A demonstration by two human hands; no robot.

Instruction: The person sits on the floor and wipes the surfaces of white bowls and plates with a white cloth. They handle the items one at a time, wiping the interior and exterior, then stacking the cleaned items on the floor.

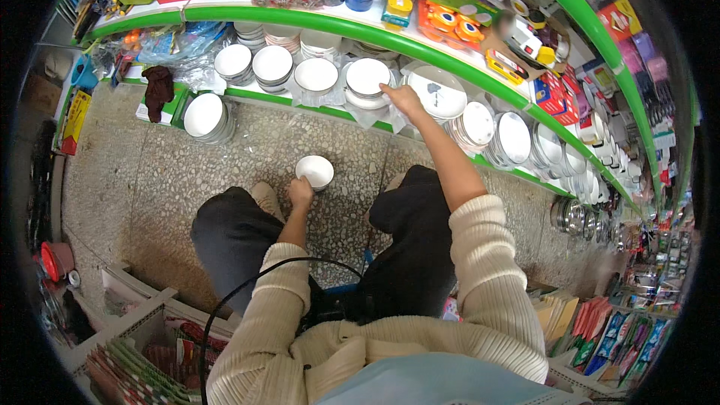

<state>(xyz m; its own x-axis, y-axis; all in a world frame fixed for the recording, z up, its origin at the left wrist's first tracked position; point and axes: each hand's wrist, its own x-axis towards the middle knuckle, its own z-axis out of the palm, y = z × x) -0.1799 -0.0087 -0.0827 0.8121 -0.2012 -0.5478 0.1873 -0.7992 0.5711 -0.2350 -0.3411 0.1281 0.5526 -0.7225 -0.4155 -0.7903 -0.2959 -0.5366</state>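
My left hand [301, 192] grips the rim of a small white bowl [315, 171], held low between my knees over the speckled floor. It may be more than one bowl nested together. On the lower shelf, my right hand [403, 100] has its fingers at the right rim of a white bowl [367, 76]. That bowl sits on top of other white dishes, with crumpled plastic wrap around them. Whether the fingers grip the rim or only touch it is hard to tell. Just right of this hand lies a large white plate [436, 91] with a dark motif.
Several stacks of white bowls [272, 62] and plates [513, 138] line the lower shelf. A tall bowl stack [205, 116] stands on the terrazzo floor [253, 124] at left, beside a green box [169, 109] with a brown cloth [158, 90]. The green-edged upper shelf [315, 18] overhangs the bowls.
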